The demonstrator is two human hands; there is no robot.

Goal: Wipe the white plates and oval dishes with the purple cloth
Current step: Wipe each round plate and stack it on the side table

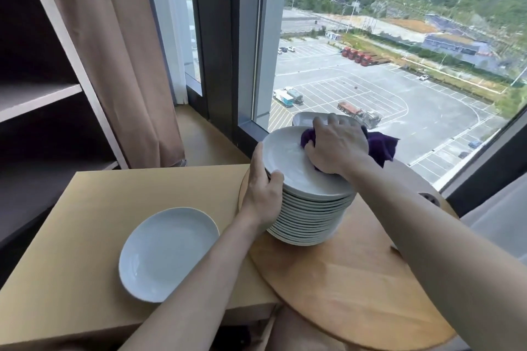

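Your right grip (pixel 333 145) presses a dark purple cloth (pixel 382 145), bunched up, onto the face of the topmost round white ceramic plate (pixel 288 162). A fold of the cloth pokes out left of the fingers, and a loose tail spreads out to the right of the grip. Your left grip (pixel 263 191) holds that plate by its left rim, thumb on the upper face. Under both grips stands a tall stack of matching white plates (pixel 310 219). Just beyond your right fingertips a white oval dish (pixel 305 120) shows, mostly hidden. Below and left of your left grip, well apart, a single shallow white plate (pixel 168 253) lies flat and face up on the pale desk (pixel 85 208).
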